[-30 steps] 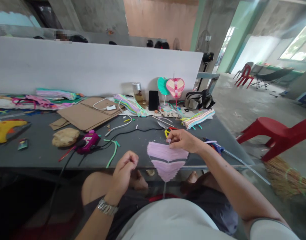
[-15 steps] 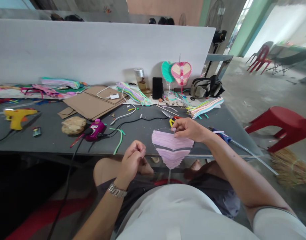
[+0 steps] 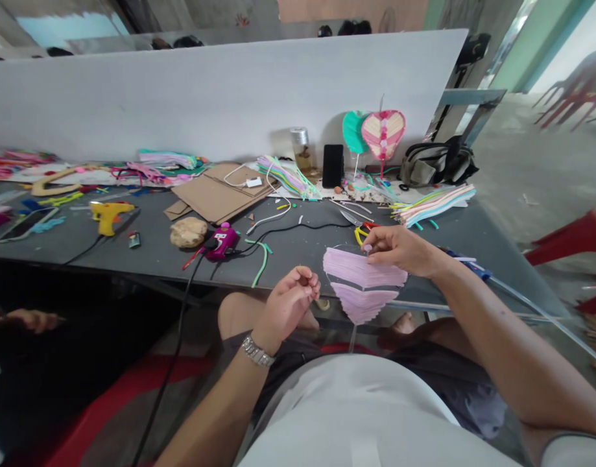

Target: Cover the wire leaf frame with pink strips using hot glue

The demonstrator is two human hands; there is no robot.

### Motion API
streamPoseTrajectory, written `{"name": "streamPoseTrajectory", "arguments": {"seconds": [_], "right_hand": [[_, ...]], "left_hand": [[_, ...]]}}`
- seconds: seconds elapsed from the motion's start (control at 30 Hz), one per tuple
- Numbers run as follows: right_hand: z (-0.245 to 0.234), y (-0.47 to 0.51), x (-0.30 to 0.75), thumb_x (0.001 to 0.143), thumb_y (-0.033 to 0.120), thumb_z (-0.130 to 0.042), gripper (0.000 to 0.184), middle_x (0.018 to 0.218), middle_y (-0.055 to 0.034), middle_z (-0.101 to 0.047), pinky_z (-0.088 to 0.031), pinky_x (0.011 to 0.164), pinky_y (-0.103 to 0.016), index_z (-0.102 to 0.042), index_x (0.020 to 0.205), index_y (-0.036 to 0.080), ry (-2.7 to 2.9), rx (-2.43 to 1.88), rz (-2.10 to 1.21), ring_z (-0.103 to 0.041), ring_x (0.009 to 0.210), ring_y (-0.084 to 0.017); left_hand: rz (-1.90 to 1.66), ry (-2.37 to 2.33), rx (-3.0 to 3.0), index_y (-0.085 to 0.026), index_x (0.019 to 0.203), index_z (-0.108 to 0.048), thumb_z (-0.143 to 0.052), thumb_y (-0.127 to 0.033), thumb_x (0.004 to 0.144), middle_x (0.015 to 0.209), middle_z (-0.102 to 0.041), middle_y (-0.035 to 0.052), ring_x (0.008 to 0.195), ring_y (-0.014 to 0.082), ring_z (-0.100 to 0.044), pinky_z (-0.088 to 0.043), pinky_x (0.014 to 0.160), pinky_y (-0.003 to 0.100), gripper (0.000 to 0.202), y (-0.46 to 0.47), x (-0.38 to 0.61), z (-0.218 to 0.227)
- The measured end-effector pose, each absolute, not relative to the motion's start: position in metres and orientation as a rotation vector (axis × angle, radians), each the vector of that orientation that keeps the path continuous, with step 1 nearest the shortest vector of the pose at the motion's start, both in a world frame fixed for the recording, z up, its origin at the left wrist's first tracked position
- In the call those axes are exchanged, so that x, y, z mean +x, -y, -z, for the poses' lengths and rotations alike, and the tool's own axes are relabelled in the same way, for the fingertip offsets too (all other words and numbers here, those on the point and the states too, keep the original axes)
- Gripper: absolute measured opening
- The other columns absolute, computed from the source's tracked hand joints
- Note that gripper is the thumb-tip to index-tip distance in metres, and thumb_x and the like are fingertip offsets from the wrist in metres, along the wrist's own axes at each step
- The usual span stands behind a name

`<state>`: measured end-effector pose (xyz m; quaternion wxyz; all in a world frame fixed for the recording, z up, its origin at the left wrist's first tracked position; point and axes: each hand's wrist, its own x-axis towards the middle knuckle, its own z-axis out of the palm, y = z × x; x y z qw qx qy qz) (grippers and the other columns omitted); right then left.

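Note:
A pink heart-shaped fan made of pipe cleaners lies at the near edge of the grey table, its point hanging over the edge. My right hand rests on the fan's upper right edge and pinches a small pale piece there. My left hand hovers below the table edge over my knee, fingers curled with thumb and forefinger pinched; what it holds, if anything, is too small to see. A watch is on that wrist.
A magenta glue gun with a black cord, a yellow glue gun, cardboard, pipe-cleaner bundles, scissors, a finished fan, a phone and a bag lie on the table. A white partition stands behind. Another person's hand shows at left.
The view has turned left and down, so everything shifts right. My left hand has stayed curled and pinched. My right hand stays on the fan's upper edge.

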<state>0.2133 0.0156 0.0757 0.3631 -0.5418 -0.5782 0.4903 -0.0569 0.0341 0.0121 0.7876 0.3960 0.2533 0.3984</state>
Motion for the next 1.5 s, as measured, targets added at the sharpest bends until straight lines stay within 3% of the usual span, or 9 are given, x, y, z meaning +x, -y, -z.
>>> {"name": "streamPoseTrajectory", "arguments": {"seconds": [0.23,0.53,0.77,0.83,0.97,1.13,1.23,1.3,1.5], "right_hand": [[-0.079,-0.017,0.215,0.062,0.03,-0.08,0.032,0.062,0.0052,-0.06,-0.03,0.051,-0.021,-0.063,0.086,0.017,1.482,-1.379,-1.273,-0.048,0.054,-0.009],[-0.078,-0.019,0.216,0.059,0.025,-0.075,0.03,0.064,0.005,-0.061,-0.034,0.055,-0.021,-0.061,0.084,0.018,1.495,-1.357,-1.26,-0.052,0.058,-0.01],[-0.077,-0.015,0.215,0.059,0.025,-0.074,0.028,0.064,0.0052,-0.059,-0.034,0.055,-0.022,-0.062,0.083,0.017,1.499,-1.35,-1.239,-0.05,0.059,-0.01],[-0.077,-0.015,0.216,0.058,0.025,-0.074,0.029,0.065,0.0051,-0.06,-0.035,0.056,-0.023,-0.062,0.083,0.017,1.496,-1.348,-1.244,-0.051,0.06,-0.011],[-0.077,-0.016,0.216,0.058,0.024,-0.075,0.029,0.065,0.005,-0.06,-0.036,0.057,-0.023,-0.062,0.083,0.017,1.49,-1.362,-1.24,-0.051,0.061,-0.011],[-0.081,-0.014,0.214,0.059,0.025,-0.075,0.029,0.064,0.0057,-0.059,-0.035,0.057,-0.023,-0.061,0.083,0.018,1.491,-1.362,-1.268,-0.051,0.06,-0.01],[-0.084,-0.013,0.213,0.061,0.025,-0.075,0.028,0.067,0.0052,-0.06,-0.033,0.057,-0.022,-0.061,0.084,0.018,1.507,-1.349,-1.278,-0.05,0.06,-0.009],[-0.085,-0.013,0.213,0.063,0.027,-0.076,0.028,0.066,0.0057,-0.059,-0.031,0.057,-0.022,-0.06,0.084,0.017,1.526,-1.348,-1.278,-0.048,0.059,-0.009],[-0.085,-0.013,0.215,0.065,0.032,-0.077,0.032,0.068,0.0049,-0.059,-0.031,0.058,-0.023,-0.06,0.087,0.016,1.531,-1.358,-1.301,-0.048,0.06,-0.009]], "left_hand": [[-0.907,-0.563,0.851,-0.018,0.07,-0.051,-0.078,-0.036,0.081,0.072,-0.048,-0.0011,0.07,0.0125,-0.048,-0.041,0.066,0.026,0.034,-0.033,-0.055,-0.014],[-0.828,-0.77,0.971,-0.016,0.067,-0.057,-0.09,-0.045,0.066,0.068,-0.056,-0.001,0.062,0.0114,-0.052,-0.044,0.06,0.024,0.044,-0.033,-0.057,-0.004],[-0.913,-0.877,1.282,-0.021,0.058,-0.044,-0.06,-0.067,0.087,0.053,-0.041,-0.0043,0.048,0.0103,-0.035,-0.034,0.048,0.024,0.057,-0.031,-0.058,0.003],[-0.868,-0.901,1.442,-0.021,0.056,-0.043,-0.056,-0.067,0.089,0.052,-0.042,-0.0031,0.049,0.0115,-0.038,-0.036,0.051,0.025,0.058,-0.034,-0.06,0.006],[-0.871,-0.945,1.616,-0.02,0.07,-0.061,-0.081,-0.056,0.07,0.066,-0.06,0.0001,0.063,0.0162,-0.055,-0.044,0.059,0.026,0.041,-0.045,-0.063,0.011],[-1.121,-1.008,1.566,-0.021,0.052,-0.048,-0.057,-0.051,0.093,0.048,-0.045,-0.0025,0.051,0.013,-0.045,-0.037,0.055,0.026,0.051,-0.054,-0.058,-0.01],[-1.234,-0.97,1.45,-0.019,0.085,-0.069,-0.077,-0.041,0.078,0.082,-0.07,0.0025,0.079,0.0169,-0.063,-0.047,0.073,0.026,0.023,-0.053,-0.045,-0.03],[-1.177,-0.872,1.344,-0.019,0.099,-0.071,-0.078,-0.039,0.077,0.098,-0.074,0.0065,0.094,0.0201,-0.066,-0.049,0.083,0.029,0.03,-0.053,-0.033,-0.037],[-1.102,-0.78,1.17,-0.016,0.088,-0.074,-0.081,-0.038,0.073,0.079,-0.069,0.0022,0.074,0.0142,-0.058,-0.044,0.07,0.025,0.027,-0.054,-0.008,-0.033]]}}
